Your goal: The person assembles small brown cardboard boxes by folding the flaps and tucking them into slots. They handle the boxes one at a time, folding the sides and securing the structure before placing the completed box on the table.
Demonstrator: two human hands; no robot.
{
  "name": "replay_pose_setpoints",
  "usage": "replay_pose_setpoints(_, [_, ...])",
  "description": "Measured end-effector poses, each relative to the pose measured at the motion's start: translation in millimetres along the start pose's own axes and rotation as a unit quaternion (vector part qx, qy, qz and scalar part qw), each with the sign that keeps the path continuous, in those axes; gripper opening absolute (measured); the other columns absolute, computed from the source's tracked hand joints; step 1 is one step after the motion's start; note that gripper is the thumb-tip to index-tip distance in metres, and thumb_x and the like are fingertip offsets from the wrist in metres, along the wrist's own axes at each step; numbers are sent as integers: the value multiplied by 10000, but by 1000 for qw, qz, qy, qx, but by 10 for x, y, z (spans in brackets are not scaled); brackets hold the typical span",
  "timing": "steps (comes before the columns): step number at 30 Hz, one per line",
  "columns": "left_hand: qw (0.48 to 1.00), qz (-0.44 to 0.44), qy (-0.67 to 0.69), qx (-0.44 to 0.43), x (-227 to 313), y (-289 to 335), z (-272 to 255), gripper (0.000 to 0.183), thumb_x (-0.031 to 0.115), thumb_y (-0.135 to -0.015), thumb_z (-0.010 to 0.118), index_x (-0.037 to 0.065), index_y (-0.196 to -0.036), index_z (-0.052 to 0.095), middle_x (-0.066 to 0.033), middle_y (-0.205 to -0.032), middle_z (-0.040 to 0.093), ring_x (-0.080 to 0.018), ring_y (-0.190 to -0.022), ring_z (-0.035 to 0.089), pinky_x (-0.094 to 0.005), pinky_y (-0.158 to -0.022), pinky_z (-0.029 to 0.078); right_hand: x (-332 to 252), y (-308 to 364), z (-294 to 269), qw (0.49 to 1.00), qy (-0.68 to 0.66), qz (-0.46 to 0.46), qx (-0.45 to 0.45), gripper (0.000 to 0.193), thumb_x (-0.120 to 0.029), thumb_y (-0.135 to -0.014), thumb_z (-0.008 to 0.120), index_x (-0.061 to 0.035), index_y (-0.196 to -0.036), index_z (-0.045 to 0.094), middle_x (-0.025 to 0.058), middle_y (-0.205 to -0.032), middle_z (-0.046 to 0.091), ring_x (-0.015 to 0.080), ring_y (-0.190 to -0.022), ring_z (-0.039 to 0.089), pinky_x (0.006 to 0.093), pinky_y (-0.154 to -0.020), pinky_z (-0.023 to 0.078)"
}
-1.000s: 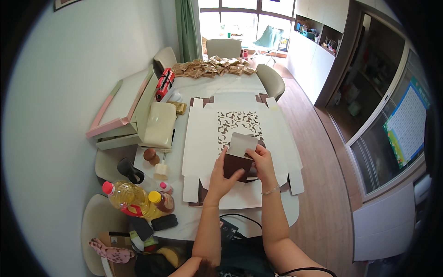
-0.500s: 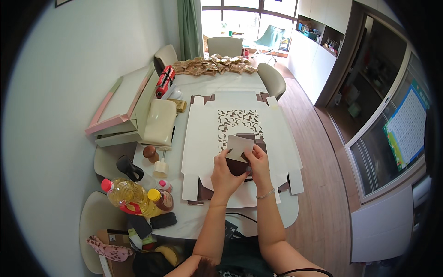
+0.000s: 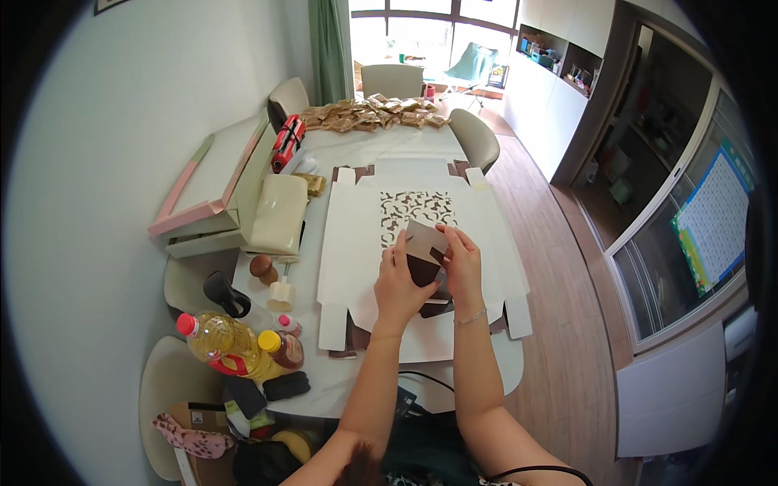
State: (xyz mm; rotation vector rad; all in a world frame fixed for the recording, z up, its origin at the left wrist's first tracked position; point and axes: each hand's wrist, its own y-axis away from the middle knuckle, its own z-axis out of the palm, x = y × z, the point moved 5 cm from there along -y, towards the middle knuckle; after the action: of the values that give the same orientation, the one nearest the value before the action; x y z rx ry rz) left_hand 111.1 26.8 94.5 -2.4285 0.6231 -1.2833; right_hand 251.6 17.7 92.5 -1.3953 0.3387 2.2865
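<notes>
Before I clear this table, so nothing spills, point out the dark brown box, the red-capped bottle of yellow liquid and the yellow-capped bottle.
Dark brown box (image 3: 422, 270): head view, on its dark panel.
Red-capped bottle (image 3: 230, 340): head view, on its clear body.
Yellow-capped bottle (image 3: 288, 354): head view, on its body.

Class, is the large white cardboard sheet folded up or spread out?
Spread out: the cardboard sheet lies flat on the table, side flaps extending outward.
</notes>
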Motion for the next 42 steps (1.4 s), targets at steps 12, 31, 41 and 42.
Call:
replay_pose_setpoints(12, [998,-40,50,3,-136,194,30,911,220,-566,878,115,-1329,392,-124,-1166,508,-333,-1061,574,-425,-768,542,177,187,101,998,27,-10,-56,194,-152,-928,594,-6,-1031,669,26,-953,662,89,-873,591,234,-780,479])
replay_pose_setpoints(31, [994,-22,94,46,332,-2,-197,1177,193,-569,908,38,-1460,155,-176,-1315,436,-362,-1169,528,-405,-908,501,-368,91,353,985,92,-84,-118,165,-114,-943,575,-4,-1036,656,49,-973,673,96,-868,607,241,-765,504])
replay_pose_setpoints(41, [985,-35,118,124,184,392,-86,1040,194,-593,875,14,-1394,236,-229,-1310,461,-391,-1190,507,-452,-957,454,-99,507,167,989,30,-108,-100,167,-59,-926,601,2,-1071,654,67,-1077,669,113,-962,609,251,-860,488])
replay_pose_setpoints(42, [987,-37,123,101,186,392,-68,1026,185,-596,868,13,-1391,243,-228,-1293,465,-391,-1184,505,-452,-957,452,-95,525,117,988,33,-117,-91,175,-56,-924,604,2,-1081,653,76,-1101,668,120,-983,610,255,-877,486])
